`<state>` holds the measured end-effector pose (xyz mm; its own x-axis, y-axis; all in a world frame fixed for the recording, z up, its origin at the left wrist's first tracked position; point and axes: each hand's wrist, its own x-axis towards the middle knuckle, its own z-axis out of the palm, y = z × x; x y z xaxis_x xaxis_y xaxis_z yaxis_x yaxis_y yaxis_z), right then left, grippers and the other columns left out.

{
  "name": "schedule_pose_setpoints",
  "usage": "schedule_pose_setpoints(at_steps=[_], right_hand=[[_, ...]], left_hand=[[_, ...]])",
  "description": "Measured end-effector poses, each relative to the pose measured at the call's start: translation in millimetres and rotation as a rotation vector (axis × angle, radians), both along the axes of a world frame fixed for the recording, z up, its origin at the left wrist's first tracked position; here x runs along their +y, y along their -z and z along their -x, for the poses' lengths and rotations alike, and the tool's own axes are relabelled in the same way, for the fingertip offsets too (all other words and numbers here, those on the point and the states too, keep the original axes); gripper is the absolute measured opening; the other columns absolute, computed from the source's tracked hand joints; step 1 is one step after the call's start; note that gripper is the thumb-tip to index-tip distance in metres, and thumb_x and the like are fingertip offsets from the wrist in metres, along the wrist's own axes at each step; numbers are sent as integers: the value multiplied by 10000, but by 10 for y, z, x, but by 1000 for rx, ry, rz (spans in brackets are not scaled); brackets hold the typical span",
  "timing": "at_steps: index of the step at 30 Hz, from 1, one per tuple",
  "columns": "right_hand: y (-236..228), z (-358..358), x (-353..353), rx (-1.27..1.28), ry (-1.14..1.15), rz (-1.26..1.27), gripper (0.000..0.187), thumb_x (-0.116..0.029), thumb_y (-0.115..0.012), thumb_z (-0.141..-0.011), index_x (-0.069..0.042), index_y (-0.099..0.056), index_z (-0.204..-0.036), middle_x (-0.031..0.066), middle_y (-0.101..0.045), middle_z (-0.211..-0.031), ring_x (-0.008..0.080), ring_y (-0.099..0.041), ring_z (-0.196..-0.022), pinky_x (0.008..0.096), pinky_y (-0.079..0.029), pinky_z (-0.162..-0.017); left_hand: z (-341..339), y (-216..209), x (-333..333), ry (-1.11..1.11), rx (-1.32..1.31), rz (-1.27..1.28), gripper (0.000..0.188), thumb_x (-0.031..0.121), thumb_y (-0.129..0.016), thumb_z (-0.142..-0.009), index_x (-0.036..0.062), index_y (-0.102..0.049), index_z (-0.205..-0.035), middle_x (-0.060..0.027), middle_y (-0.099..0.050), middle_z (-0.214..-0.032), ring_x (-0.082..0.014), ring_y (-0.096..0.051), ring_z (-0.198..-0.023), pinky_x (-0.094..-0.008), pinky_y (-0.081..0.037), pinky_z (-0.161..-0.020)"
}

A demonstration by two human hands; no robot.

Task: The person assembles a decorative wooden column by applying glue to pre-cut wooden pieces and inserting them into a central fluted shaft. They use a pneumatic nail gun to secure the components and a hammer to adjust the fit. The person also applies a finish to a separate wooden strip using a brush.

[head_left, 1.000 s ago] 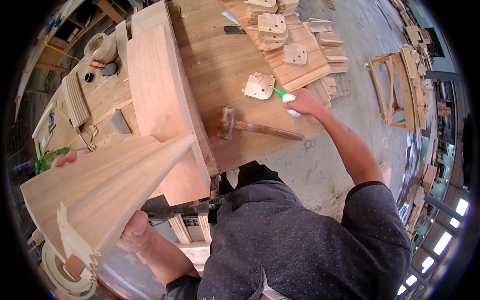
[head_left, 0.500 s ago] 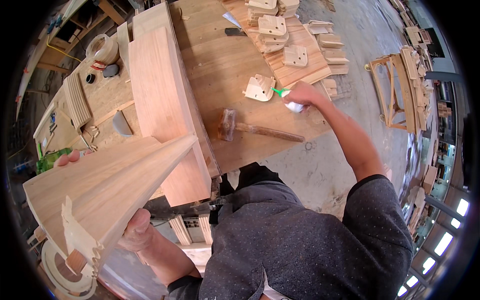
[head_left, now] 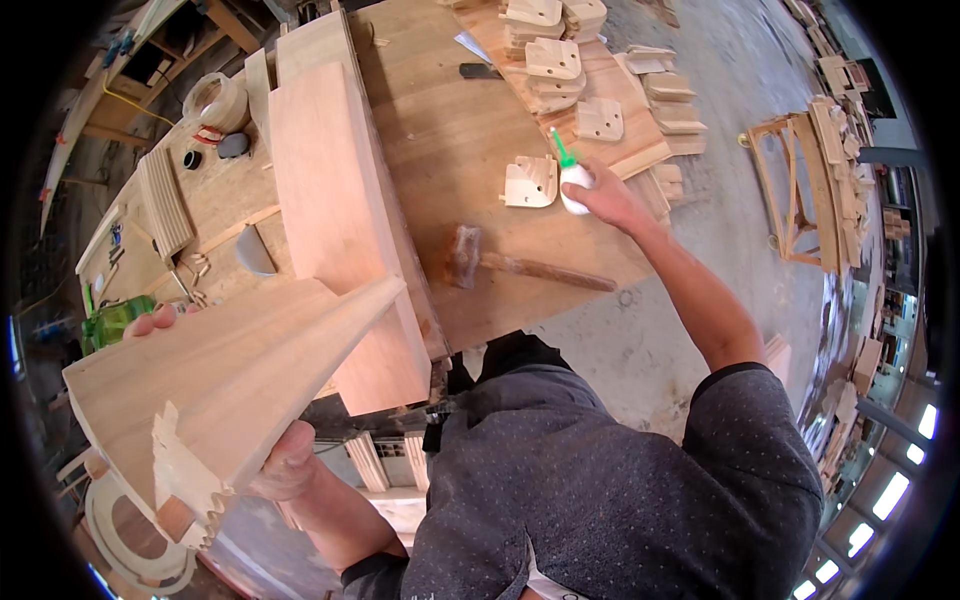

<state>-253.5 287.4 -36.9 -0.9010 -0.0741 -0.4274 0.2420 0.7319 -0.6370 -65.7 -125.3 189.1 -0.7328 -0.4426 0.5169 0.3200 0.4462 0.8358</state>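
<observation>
My left hand (head_left: 285, 465) grips the near edge of a large tapered wooden board (head_left: 225, 370), held up at the left. Fingertips (head_left: 160, 320) show past the board's far edge; what lies between is hidden under it. A torn, jagged strip (head_left: 185, 460) of pale material clings to its lower end. Over the workbench (head_left: 440, 170), my right hand (head_left: 605, 195) is closed round a white squeeze bottle (head_left: 575, 187) with a green nozzle pointing away from me. Just left of the bottle lies a small drilled wooden block (head_left: 530, 182), apart from it.
A wooden mallet (head_left: 466, 256) lies nearer me on the bench. Stacked drilled blocks (head_left: 553, 62) sit on a panel at the back. A long plank (head_left: 330, 200) runs along the bench's left side. Beyond it are a tape roll (head_left: 215, 103) and a green bottle (head_left: 110, 322).
My right hand has drawn the squeeze bottle back from the small block and turned it, so its nozzle points away from me instead of left at the block. My left hand still holds the board.
</observation>
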Motion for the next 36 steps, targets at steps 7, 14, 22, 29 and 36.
schedule_pose_setpoints(at_steps=[7, 14, 22, 29, 36], right_hand=[[181, 641, -1029, 220, 59, 195, 672, -333, -845, -765, -5, -567, -1282, 212, -707, -1135, 329, -693, -1073, 412, -536, -908], [404, 656, -1318, 301, -143, 24, 651, -321, -833, -767, -44, -568, -1294, 237, -658, -1247, 386, -645, -1153, 452, -515, -995], [276, 368, -726, 256, -691, -534, 697, -344, -839, -722, -85, -610, -1327, 231, -660, -1224, 427, -627, -1141, 487, -516, -1004], [72, 360, -735, -39, -632, -331, 470, -345, -817, -682, -9, -754, -1005, 224, -731, -1001, 388, -696, -903, 457, -558, -823], [-1832, 203, -1071, 132, -461, 403, 286, -142, -745, -891, -5, -679, -1133, 61, -716, -960, 139, -645, -772, 300, -537, -710]], left_hand=[[-28, -5, -51, -35, -38, 61, 1226, 732, -845, -655, 19, -338, -1514, -153, -408, -1458, -338, -459, -1363, -509, -424, -1156], [-15, -43, 35, -53, -43, -41, 1240, 686, -894, -605, 14, -350, -1494, -132, -414, -1446, -312, -451, -1363, -467, -407, -1147], [20, -71, -244, 81, -37, -42, 1242, 603, -930, -581, 8, -346, -1501, -133, -460, -1430, -291, -480, -1345, -448, -410, -1141], [22, -123, -463, 280, -77, -79, 1249, 530, -962, -560, 3, -343, -1508, -135, -501, -1417, -273, -505, -1329, -432, -412, -1136], [-99, -227, -660, 435, -47, -134, 1279, 394, -1015, -507, 0, -338, -1519, -131, -570, -1389, -243, -549, -1299, -406, -409, -1129]])
